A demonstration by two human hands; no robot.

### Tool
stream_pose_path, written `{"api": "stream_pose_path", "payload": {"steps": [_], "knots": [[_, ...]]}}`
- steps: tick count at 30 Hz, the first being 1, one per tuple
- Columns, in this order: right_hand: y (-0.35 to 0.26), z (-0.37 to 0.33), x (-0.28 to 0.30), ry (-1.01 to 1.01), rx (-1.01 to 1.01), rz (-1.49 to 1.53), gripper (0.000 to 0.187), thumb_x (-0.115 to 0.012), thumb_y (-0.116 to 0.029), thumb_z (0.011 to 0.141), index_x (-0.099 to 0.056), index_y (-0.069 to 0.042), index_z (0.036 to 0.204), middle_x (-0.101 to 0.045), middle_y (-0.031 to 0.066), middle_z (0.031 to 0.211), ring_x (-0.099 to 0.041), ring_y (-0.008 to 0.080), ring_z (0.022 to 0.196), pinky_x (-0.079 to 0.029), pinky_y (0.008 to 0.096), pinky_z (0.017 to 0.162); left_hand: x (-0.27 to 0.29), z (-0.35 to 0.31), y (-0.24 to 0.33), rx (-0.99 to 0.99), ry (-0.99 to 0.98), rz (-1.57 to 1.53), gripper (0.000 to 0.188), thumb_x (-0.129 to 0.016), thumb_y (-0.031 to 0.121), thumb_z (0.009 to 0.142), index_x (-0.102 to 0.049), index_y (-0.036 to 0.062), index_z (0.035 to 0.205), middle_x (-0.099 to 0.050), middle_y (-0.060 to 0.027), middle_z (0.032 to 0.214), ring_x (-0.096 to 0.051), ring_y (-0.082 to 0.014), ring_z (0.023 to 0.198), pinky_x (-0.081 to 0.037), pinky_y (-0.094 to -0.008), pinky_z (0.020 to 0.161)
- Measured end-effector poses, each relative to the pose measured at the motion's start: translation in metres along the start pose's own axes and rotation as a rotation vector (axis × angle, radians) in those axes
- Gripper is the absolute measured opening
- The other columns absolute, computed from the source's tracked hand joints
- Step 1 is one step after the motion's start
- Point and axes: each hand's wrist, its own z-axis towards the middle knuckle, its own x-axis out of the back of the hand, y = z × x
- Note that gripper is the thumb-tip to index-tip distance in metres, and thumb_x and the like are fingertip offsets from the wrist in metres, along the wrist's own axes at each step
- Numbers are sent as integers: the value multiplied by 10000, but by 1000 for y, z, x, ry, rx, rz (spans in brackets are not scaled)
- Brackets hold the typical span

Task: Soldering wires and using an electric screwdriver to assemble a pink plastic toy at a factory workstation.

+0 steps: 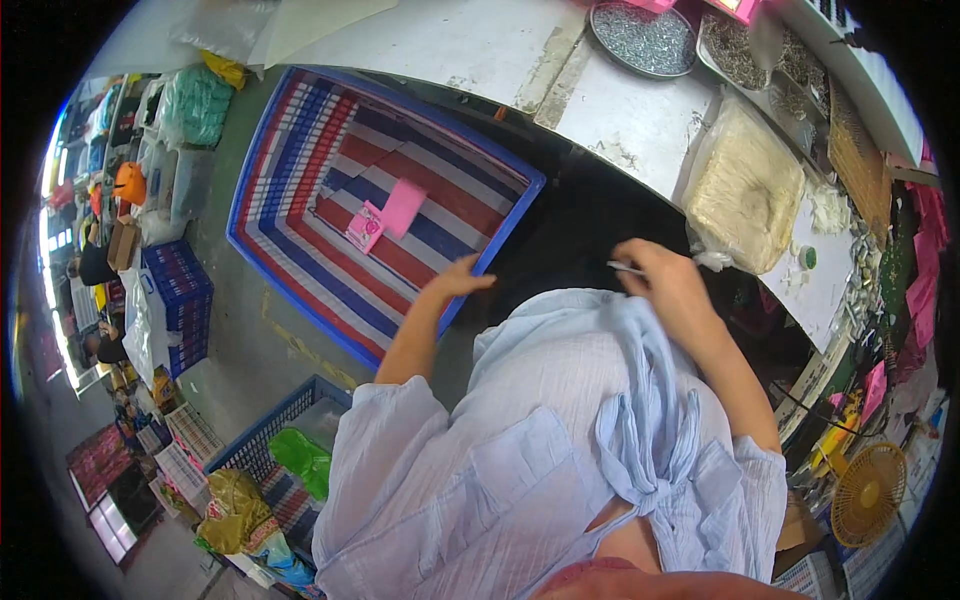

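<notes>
My left hand [458, 283] is beside the near right rim of a large blue crate [395, 87]. Its fingers are stretched out with nothing in them. Inside the crate, on a red, white and blue striped woven liner [440, 185], are a pink printed box [365, 228] and a plainer pink piece [403, 207], whose edges look smeared. My right hand [665, 280] is in front of my body, below the worktable edge. Its fingers are closed on a small, thin, pale piece [627, 268], too small to name.
On the white worktable [625, 120] are a round tray of small metal parts [643, 38], a second metal-parts tray [740, 55] and a plastic-wrapped cream bundle [748, 185]. A blue basket [245, 445] stands at lower left, a yellow fan [868, 495] at lower right.
</notes>
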Motion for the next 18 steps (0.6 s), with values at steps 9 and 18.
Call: {"api": "stream_pose_path", "payload": {"steps": [9,18], "knots": [[-23,12,5,-124,219,44,377,-727,-150,900,-672,-52,1260,-723,138,1088,-724,244,850,-579,343,772,-29,-1,15,185,273,502,345,-645,176,868,-603,68,1192,-720,-239,1065,-701,-434,1011,-560,-535,894],[157,-165,-15,645,-763,449,223,-672,-215,988,-726,0,962,-602,-22,713,-523,54,631,-412,253,564,-41,77,55,168,170,484,398,-527,383,996,-592,35,1179,-704,-304,1098,-661,-496,1082,-540,-553,910]]}}
